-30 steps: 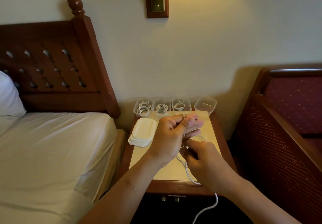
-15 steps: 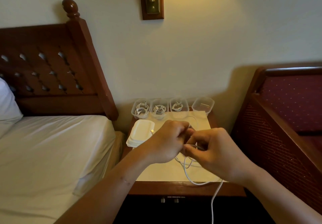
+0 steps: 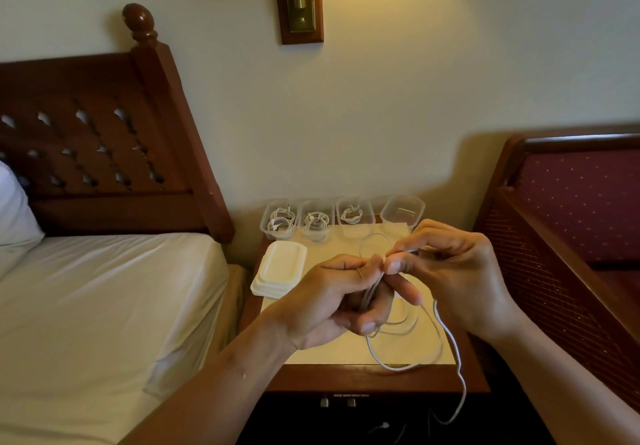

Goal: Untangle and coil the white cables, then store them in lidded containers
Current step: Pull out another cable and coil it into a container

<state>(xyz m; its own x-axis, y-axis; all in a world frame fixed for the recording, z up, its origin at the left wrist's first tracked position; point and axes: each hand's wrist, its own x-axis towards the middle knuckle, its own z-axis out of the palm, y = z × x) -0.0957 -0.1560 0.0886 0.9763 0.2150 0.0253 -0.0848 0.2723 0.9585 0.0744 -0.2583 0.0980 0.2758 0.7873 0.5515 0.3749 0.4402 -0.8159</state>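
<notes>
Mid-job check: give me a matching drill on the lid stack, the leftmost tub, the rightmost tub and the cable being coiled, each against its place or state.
Things:
1. stack of lids
2. leftmost container
3. rightmost container
4. white cable

Place or state:
A. holds a coiled cable
B. gripped by left hand and right hand, tail hanging past the nightstand front edge
C. on the nightstand's left side, in front of the container row
D. no coil inside

Pairs: 1-C, 2-A, 3-D, 4-B
</notes>
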